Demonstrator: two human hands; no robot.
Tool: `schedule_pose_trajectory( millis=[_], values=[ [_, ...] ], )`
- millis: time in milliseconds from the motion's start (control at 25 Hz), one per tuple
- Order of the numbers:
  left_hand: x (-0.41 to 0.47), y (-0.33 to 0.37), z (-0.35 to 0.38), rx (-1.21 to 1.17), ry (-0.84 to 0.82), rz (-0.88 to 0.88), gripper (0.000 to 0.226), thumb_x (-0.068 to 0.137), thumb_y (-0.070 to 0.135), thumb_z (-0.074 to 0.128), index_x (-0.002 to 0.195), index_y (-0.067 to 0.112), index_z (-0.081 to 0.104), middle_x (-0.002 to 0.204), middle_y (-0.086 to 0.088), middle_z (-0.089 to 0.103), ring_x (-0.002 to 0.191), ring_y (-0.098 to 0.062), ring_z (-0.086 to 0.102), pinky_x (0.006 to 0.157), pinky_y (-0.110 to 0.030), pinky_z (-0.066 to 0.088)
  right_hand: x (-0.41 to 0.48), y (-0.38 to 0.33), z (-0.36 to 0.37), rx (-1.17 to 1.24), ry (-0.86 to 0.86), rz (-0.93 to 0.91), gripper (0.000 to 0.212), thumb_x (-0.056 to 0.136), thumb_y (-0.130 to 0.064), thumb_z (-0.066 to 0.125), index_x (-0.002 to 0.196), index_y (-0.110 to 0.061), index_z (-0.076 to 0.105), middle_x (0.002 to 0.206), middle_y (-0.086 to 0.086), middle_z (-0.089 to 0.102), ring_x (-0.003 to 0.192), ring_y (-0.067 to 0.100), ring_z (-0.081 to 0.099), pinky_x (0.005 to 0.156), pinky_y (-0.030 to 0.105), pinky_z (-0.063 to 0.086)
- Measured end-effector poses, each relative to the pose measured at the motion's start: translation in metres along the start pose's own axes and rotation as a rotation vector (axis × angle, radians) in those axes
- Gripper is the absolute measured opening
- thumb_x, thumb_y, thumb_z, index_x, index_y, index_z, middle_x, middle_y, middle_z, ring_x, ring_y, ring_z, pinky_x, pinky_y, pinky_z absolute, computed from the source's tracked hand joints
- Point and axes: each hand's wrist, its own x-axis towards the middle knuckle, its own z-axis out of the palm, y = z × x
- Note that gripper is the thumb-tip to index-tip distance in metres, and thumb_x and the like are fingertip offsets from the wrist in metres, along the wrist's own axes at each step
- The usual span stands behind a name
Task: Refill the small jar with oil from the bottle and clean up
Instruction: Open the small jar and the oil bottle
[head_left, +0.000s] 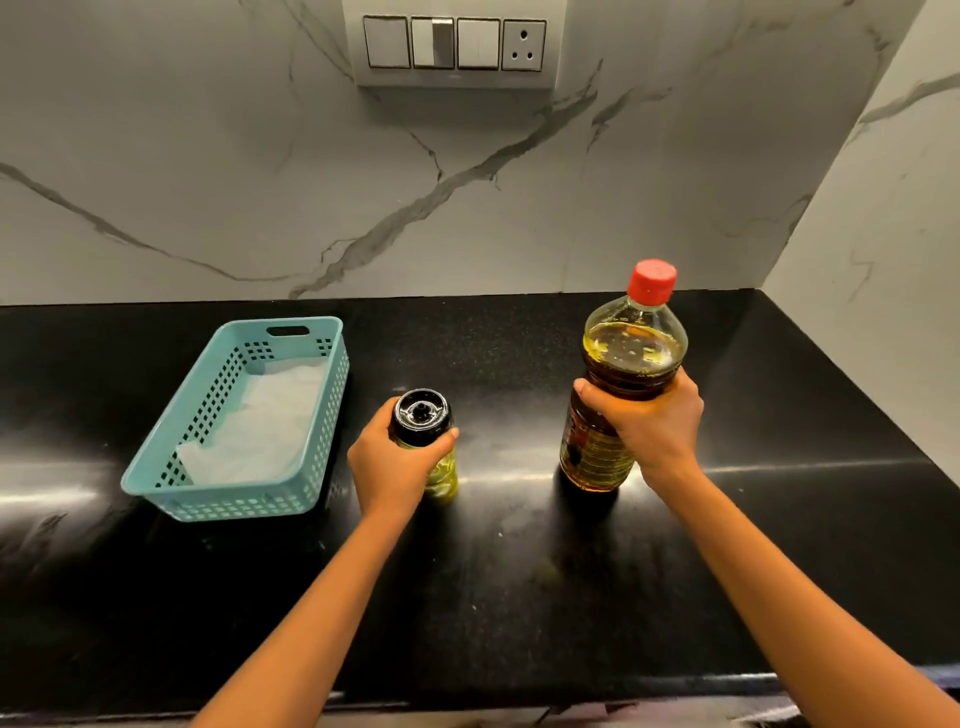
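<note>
— So, where's the small jar (442, 475)?
— On the black counter (519, 571), about the middle, just right of the teal basket (156, 483). It's clear glass, upright, with yellow-green oil showing low down and a glossy black lid (421, 414) on top.
— Is anyone holding it?
— The left hand (389, 467) is. Its fingers and thumb are curled round the jar just under the lid.
— And the bottle (631, 353)?
— Well to the right of the jar, and much taller. It's clear plastic, with amber oil up to the shoulder, a red cap (652, 280) on, and a label (592, 457) low on its side. It leans a little. The right hand (652, 426) is clamped round its middle, fingers wrapped tight. I can't tell whether its base touches the counter.
— What's in the basket?
— A crumpled white sheet (260, 431).
</note>
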Motion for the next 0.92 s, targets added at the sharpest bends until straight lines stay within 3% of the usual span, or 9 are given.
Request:
schedule_pose_trajectory(
  millis=[160, 240, 360, 520, 640, 760, 840, 920],
  values=[
    [-0.009, -0.004, -0.008, 0.013, 0.004, 0.025, 0.047, 0.056, 0.026, 0.086, 0.089, 0.035, 0.054, 0.080, 0.020, 0.058, 0.076, 0.005, 0.055, 0.067, -0.013, 0.043, -0.008, 0.003, -0.015, -0.020, 0.021, 0.013, 0.061, 0.052, -0.031, 0.088, 0.105, -0.028, 0.058, 0.094, -0.013, 0.063, 0.091, 0.007, 0.062, 0.078, 0.020, 0.048],
    [-0.013, -0.007, -0.009, 0.005, 0.000, 0.027, 0.047, 0.055, 0.025, 0.086, 0.089, 0.034, 0.055, 0.080, 0.020, 0.058, 0.076, 0.000, 0.057, 0.068, -0.014, 0.043, -0.012, 0.006, -0.019, -0.034, 0.033, 0.024, 0.063, 0.053, -0.030, 0.088, 0.109, -0.024, 0.059, 0.097, -0.009, 0.063, 0.092, 0.008, 0.061, 0.078, 0.020, 0.048],
    [-0.017, -0.016, -0.009, -0.005, 0.016, -0.016, 0.050, 0.056, 0.024, 0.086, 0.100, 0.025, 0.061, 0.087, 0.011, 0.061, 0.083, -0.009, 0.059, 0.074, -0.021, 0.044, -0.013, 0.006, -0.019, -0.042, 0.030, 0.040, 0.067, 0.054, -0.031, 0.088, 0.114, -0.019, 0.059, 0.100, -0.008, 0.063, 0.093, 0.008, 0.060, 0.075, 0.016, 0.046],
    [-0.018, -0.024, -0.009, -0.006, 0.005, -0.044, 0.059, 0.057, 0.026, 0.086, 0.110, 0.017, 0.061, 0.094, 0.007, 0.062, 0.089, -0.009, 0.059, 0.078, -0.019, 0.043, -0.009, 0.006, -0.018, -0.049, -0.005, 0.080, 0.067, 0.055, -0.030, 0.087, 0.115, -0.022, 0.057, 0.103, -0.008, 0.063, 0.098, 0.010, 0.061, 0.084, 0.025, 0.048],
    [-0.019, -0.026, -0.008, -0.018, -0.005, -0.055, 0.061, 0.058, 0.028, 0.085, 0.113, 0.018, 0.061, 0.095, 0.009, 0.061, 0.089, -0.007, 0.059, 0.077, -0.016, 0.042, -0.014, 0.003, -0.020, -0.079, -0.017, 0.074, 0.092, 0.056, -0.031, 0.087, 0.134, -0.019, 0.040, 0.128, -0.002, 0.053, 0.120, 0.016, 0.051, 0.096, 0.030, 0.043],
    [-0.021, -0.027, -0.007, -0.019, 0.008, -0.060, 0.061, 0.057, 0.030, 0.085, 0.113, 0.020, 0.061, 0.093, 0.012, 0.061, 0.087, -0.005, 0.058, 0.074, -0.013, 0.041, -0.031, -0.010, -0.011, -0.192, 0.127, -0.221, 0.115, 0.059, -0.037, 0.085, 0.145, -0.014, 0.011, 0.152, 0.012, 0.018, 0.141, 0.022, 0.019, 0.115, 0.038, 0.023],
    [-0.021, -0.027, -0.006, -0.024, 0.015, -0.067, 0.061, 0.057, 0.031, 0.085, 0.113, 0.021, 0.061, 0.092, 0.014, 0.060, 0.086, -0.004, 0.058, 0.073, -0.011, 0.040, -0.045, -0.022, 0.007, -0.283, 0.182, -0.514, 0.101, 0.068, -0.036, 0.080, 0.142, -0.008, 0.016, 0.151, 0.023, 0.015, 0.142, 0.030, 0.010, 0.117, 0.042, 0.014],
    [-0.021, -0.027, -0.006, -0.046, 0.009, -0.079, 0.062, 0.057, 0.030, 0.086, 0.113, 0.021, 0.061, 0.092, 0.015, 0.060, 0.087, -0.003, 0.058, 0.074, -0.010, 0.040, -0.058, -0.032, 0.032, -0.328, 0.097, -0.709, 0.073, 0.076, -0.029, 0.074, 0.134, -0.006, 0.035, 0.146, 0.026, 0.027, 0.141, 0.035, 0.015, 0.117, 0.045, 0.015]
  ],
)
